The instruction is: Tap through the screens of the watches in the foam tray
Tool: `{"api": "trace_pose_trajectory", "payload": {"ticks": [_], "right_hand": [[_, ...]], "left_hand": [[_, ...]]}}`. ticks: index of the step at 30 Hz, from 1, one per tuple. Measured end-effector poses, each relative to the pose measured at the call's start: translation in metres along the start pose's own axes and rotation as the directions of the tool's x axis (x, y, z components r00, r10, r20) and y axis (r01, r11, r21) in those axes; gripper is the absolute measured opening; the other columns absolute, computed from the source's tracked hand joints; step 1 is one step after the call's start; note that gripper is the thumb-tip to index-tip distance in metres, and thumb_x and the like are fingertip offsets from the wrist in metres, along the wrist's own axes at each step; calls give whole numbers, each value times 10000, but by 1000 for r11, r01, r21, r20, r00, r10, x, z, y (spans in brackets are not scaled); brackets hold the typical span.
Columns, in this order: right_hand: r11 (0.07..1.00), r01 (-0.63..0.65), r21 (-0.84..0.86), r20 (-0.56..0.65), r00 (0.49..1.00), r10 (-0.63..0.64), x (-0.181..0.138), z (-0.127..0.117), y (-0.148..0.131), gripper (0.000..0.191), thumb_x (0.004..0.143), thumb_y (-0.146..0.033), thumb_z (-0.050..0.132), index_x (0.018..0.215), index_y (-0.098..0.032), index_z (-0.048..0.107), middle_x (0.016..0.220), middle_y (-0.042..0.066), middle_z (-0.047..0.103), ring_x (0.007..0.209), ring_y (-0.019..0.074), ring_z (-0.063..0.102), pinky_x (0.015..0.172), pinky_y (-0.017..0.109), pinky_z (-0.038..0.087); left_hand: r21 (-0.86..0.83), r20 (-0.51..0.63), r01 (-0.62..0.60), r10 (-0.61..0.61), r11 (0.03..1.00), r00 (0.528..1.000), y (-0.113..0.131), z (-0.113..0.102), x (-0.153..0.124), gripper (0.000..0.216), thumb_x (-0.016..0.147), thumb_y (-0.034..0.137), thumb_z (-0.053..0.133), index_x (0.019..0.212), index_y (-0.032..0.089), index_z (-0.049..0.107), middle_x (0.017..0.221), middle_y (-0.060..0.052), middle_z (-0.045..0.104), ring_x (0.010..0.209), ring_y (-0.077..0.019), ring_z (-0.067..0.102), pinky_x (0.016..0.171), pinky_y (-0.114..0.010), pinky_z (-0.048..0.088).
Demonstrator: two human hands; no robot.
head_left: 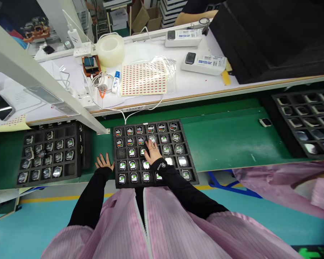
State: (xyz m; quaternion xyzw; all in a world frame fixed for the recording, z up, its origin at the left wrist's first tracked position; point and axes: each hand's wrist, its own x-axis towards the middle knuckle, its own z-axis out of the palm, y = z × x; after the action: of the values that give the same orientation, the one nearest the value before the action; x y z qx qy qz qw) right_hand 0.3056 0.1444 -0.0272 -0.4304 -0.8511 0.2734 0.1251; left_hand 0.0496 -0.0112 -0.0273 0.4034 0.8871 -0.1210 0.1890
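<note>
In front of me a black foam tray (121,154) holds rows of square watch faces, several lit with green and white or with red and green screens. My right hand (152,152) reaches over the middle of it, fingers stretched out, with the fingertips at the lit watch faces (151,139). Part of the tray lies hidden beneath this hand and its black sleeve. My left hand (104,162) rests flat with spread fingers on the green bench, beside the tray's left edge, holding nothing.
Another foam tray (69,169) of watches is at left, and one more tray (277,114) at right, near a lone watch (265,122). A shelf above carries a tape roll (110,50), a sticker sheet (144,78), white handheld devices (204,64) and a phone (1,107). A white post (51,79) slants down left.
</note>
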Motion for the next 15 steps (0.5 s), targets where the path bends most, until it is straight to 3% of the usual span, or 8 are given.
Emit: {"api": "trace_pose_trajectory", "payload": {"ticks": [9,15], "right_hand": [[1000,3,-25,38,999,-2,9,21,-25,728,864,-214,422,1454,127,162,1430,287,359,1416,344,209,1163,587,137],[996,90,-15,84,993,-88,12,27,-47,737,888,-243,409,1501,44,118,1483,207,324,1429,300,192,1185,541,146]], "left_hand": [[-21,16,-3,4,1000,1000,0,-1,2,798,886,522,508,1510,217,115,1588,-166,-19,1446,-432,-10,1146,-645,106],[-67,48,3,0,998,999,-1,0,12,903,832,577,564,1510,224,83,1587,-168,-40,1435,-461,-27,1118,-693,99]]}}
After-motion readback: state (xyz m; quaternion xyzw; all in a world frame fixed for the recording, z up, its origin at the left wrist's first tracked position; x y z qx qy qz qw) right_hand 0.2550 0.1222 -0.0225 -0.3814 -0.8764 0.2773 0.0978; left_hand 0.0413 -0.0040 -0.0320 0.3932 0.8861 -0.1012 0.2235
